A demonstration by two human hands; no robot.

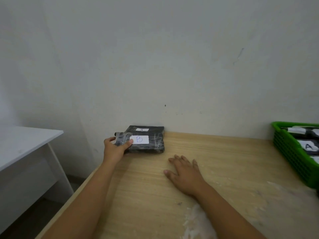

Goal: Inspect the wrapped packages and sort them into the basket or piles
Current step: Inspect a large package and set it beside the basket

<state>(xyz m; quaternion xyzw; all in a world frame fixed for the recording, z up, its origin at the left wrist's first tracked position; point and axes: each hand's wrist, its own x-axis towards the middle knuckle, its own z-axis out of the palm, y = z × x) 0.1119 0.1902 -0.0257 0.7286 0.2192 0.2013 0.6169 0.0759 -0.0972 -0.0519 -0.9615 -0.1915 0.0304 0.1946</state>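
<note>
Black package (146, 144) (label B up) lies crosswise.

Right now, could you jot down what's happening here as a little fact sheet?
left hand: grips package B at its left end
package B: lies by the wall, package A behind it
right hand: flat on the wooden table, holding nothing
green basket: on the table's right side, holds more labelled packages

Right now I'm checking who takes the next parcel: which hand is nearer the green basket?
Right. The right hand lies flat mid-table, apart from the green basket; the left hand grips the B package opposite.
</note>
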